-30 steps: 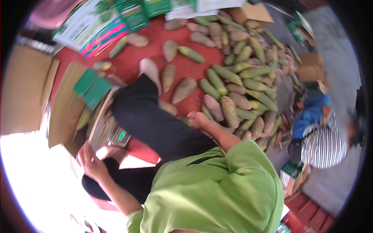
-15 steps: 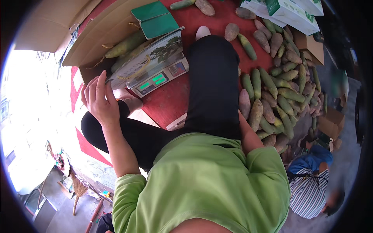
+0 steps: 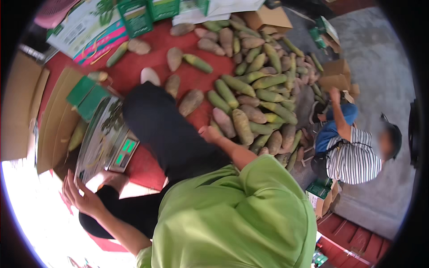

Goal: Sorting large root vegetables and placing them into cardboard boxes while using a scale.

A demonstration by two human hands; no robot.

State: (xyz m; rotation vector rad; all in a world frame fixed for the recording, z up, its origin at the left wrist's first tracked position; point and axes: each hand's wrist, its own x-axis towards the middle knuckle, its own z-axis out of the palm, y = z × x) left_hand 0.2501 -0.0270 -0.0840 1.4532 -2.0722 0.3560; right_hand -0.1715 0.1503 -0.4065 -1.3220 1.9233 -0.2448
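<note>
My left hand (image 3: 81, 196) is open, fingers spread, by the lower end of a flat printed carton (image 3: 96, 145) with a rope handle. The carton rests on a digital scale (image 3: 123, 154) with lit green displays. Beside my bent knee, my right hand (image 3: 209, 133) hangs at the near edge of a large pile of green radishes (image 3: 270, 81) and brownish-pink root vegetables (image 3: 243, 127). Its fingers are blurred and partly hidden, so whether it grips anything does not show. A pinkish root (image 3: 223, 123) lies close to that hand.
An open brown cardboard box (image 3: 51, 134) with a green flap stands at left. Printed cartons (image 3: 91, 27) and green boxes (image 3: 135, 18) line the back. Loose roots (image 3: 191, 102) lie on the red mat (image 3: 156, 38). At right a person in a striped shirt (image 3: 353, 154) reaches toward a cardboard box (image 3: 335, 75).
My view has swung to the right, showing more of the pile and the other person. My right hand has come into sight by the pile; my left stays open near the printed carton.
</note>
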